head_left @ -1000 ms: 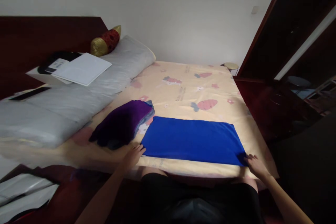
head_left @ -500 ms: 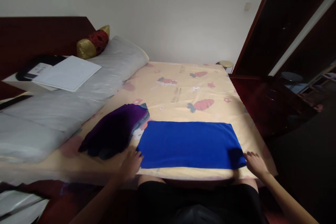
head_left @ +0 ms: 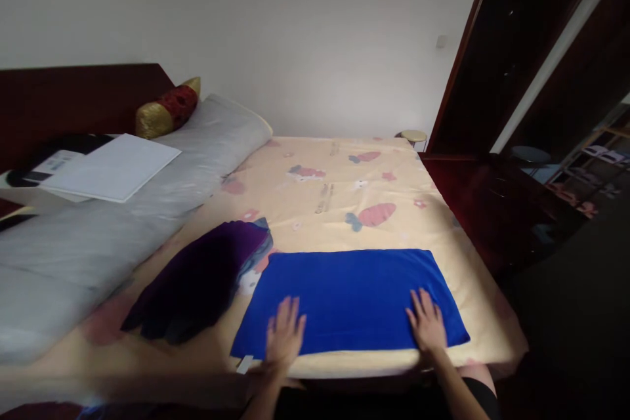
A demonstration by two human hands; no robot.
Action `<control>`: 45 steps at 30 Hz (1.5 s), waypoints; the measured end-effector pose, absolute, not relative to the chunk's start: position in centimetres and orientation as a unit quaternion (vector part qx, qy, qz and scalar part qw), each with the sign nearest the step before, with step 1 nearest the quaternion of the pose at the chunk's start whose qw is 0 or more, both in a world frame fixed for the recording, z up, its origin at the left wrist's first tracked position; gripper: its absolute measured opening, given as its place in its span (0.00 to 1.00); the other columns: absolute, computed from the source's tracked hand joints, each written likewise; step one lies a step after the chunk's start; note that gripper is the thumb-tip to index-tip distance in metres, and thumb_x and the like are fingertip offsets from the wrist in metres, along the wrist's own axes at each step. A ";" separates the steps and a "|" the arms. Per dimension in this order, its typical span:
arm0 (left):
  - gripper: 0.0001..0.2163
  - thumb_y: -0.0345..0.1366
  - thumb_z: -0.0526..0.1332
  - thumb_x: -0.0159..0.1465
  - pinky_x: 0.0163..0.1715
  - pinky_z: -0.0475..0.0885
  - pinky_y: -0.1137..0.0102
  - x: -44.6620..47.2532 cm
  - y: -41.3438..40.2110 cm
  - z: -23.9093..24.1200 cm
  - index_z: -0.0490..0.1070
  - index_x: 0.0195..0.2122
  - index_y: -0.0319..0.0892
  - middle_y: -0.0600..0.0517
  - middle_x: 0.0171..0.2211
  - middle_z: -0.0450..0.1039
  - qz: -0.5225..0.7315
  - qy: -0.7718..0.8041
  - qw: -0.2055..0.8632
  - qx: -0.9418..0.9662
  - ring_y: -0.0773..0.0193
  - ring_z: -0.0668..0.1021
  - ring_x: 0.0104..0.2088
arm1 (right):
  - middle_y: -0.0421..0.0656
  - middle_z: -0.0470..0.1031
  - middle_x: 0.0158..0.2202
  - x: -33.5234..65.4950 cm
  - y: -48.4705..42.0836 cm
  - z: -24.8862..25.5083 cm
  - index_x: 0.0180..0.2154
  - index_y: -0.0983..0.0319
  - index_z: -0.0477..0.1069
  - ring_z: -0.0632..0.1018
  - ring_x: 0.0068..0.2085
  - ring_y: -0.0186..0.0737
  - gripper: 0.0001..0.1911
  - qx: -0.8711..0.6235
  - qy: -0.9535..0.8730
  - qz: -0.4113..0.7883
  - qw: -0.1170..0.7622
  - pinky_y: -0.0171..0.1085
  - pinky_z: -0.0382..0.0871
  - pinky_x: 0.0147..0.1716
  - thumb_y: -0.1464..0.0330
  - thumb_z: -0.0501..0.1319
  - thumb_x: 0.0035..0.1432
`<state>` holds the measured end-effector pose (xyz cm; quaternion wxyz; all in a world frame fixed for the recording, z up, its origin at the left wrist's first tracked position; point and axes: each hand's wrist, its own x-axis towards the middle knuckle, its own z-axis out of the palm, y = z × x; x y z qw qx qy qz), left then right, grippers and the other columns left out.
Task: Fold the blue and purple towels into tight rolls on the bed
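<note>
A blue cloth (head_left: 352, 295), like a towel, lies spread flat in a rough rectangle near the bed's front edge. My left hand (head_left: 284, 333) rests flat on its left part, fingers spread. On its right part lies my right hand (head_left: 427, 321), also flat with the fingers apart. A small white tag (head_left: 245, 363) sticks out at the cloth's near left corner. To the left is a heaped pile of dark purple cloth (head_left: 207, 282), apart from the blue one, with greyish fabric along its right side.
The bed (head_left: 315, 216) has a cream sheet with carrot prints. A grey plastic-covered roll (head_left: 113, 243) lies along the left, bearing a white flat box (head_left: 113, 167). Behind are a red-and-gold cushion (head_left: 170, 110) and a round stool (head_left: 413, 136); a shoe rack (head_left: 595, 164) stands right.
Both hands have moved inward from the blue cloth's left and right edges and now lie spread on top of it. The camera view has tilted up slightly.
</note>
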<state>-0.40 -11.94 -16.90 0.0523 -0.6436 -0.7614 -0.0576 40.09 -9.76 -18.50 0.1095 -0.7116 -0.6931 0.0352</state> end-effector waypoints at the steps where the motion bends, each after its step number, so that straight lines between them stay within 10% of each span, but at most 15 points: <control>1: 0.27 0.46 0.41 0.67 0.59 0.59 0.48 -4.2 -12.9 -17.5 0.54 0.65 0.40 0.41 0.66 0.54 -0.068 -0.803 0.072 -0.588 0.50 0.60 0.65 | 0.45 0.44 0.69 43.1 -10.2 -19.0 0.66 0.59 0.50 0.47 0.68 0.46 0.35 -0.743 -0.660 0.028 0.112 0.52 0.43 0.64 0.50 0.38 0.65; 11: 0.23 0.40 0.47 0.65 0.54 0.66 0.50 -14.5 -14.6 -17.6 0.66 0.58 0.38 0.38 0.57 0.68 -0.140 -0.725 0.115 -0.665 0.47 0.68 0.59 | 0.47 0.49 0.68 48.9 -10.2 -18.7 0.66 0.58 0.50 0.48 0.68 0.44 0.40 -0.829 -0.550 0.026 0.100 0.54 0.44 0.62 0.45 0.32 0.60; 23: 0.25 0.38 0.44 0.64 0.62 0.58 0.65 -18.3 4.1 -12.8 0.60 0.61 0.38 0.46 0.61 0.64 -0.114 -0.715 -0.054 -0.687 0.61 0.63 0.63 | 0.46 0.48 0.68 46.0 -2.8 -18.1 0.66 0.59 0.51 0.52 0.67 0.45 0.36 -0.689 -0.717 -0.036 0.102 0.51 0.49 0.62 0.48 0.34 0.65; 33: 0.28 0.42 0.38 0.68 0.53 0.67 0.52 -21.4 9.7 -13.7 0.56 0.61 0.26 0.33 0.60 0.62 -0.110 -0.827 -0.075 -0.547 0.44 0.69 0.57 | 0.45 0.47 0.68 47.2 -2.0 -19.5 0.67 0.56 0.48 0.52 0.67 0.46 0.33 -0.686 -0.723 -0.040 0.071 0.52 0.49 0.62 0.49 0.38 0.66; 40: 0.29 0.44 0.40 0.70 0.65 0.49 0.53 -7.8 6.7 -13.8 0.45 0.66 0.28 0.35 0.68 0.45 -0.159 -0.727 0.016 -0.667 0.51 0.47 0.68 | 0.46 0.45 0.68 37.9 0.5 -16.1 0.67 0.57 0.44 0.50 0.68 0.46 0.31 -0.619 -0.778 0.016 0.109 0.53 0.46 0.64 0.54 0.43 0.68; 45: 0.27 0.42 0.41 0.70 0.65 0.52 0.57 4.6 2.8 -15.4 0.41 0.68 0.41 0.45 0.68 0.49 -0.120 -0.578 -0.040 -0.806 0.59 0.52 0.68 | 0.44 0.43 0.69 25.3 3.5 -14.8 0.67 0.56 0.43 0.49 0.68 0.44 0.29 -0.487 -0.856 0.103 0.144 0.49 0.47 0.64 0.56 0.45 0.68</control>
